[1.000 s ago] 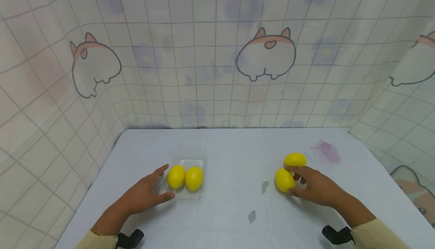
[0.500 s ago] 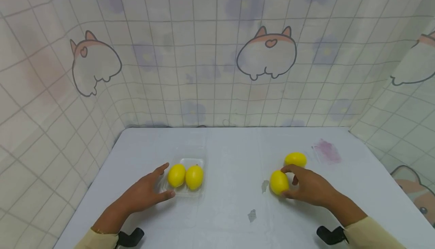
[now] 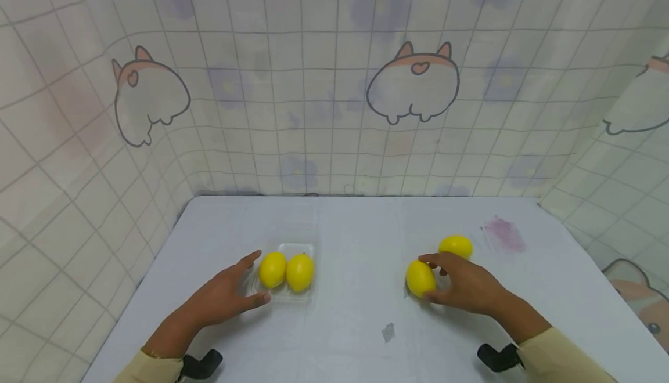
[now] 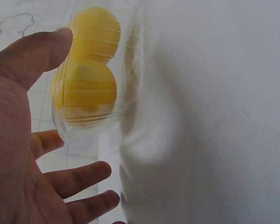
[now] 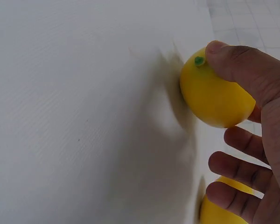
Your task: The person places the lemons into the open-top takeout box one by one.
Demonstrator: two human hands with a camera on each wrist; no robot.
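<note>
At a white table, the right hand pinches an oval yellow lemon whose roundness could cause slipping, left hand splayed.

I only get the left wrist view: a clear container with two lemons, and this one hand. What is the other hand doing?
Observer: The right hand is pinching a third lemon, well to the right of the container.
Operator: Any more lemons over there?
Observer: Yes, one: in the head view, a fourth lemon lies on the table, just beyond the right hand.
</note>
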